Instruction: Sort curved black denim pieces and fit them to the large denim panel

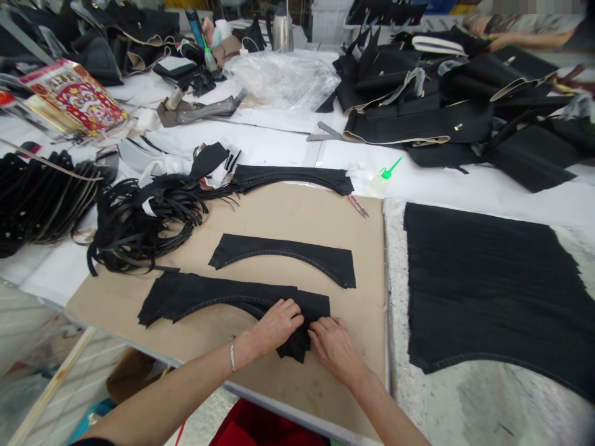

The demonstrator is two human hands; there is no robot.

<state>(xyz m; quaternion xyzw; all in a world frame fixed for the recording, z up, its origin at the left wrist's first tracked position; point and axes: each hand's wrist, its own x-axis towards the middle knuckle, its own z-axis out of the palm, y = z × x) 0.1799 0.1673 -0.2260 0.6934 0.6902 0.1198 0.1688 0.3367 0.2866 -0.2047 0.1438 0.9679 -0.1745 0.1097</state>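
Your left hand [279, 323], fingers curled together, rests on the right end of the overlapping black pieces [209, 290], which lie on the near part of the tan board [360, 365]. Your right hand [335, 348], fingers bent, touches the same end — whether either hand pinches the material cannot be told. Just beyond lies a single curved piece [283, 246]; farther back, pink snips [357, 205]; at left, tangled black strips [144, 217].

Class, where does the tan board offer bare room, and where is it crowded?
The board is bare between rear strips and middle strip, and between right hand and its right edge. Crowded: left, with cords; front, with front strips and left hand.
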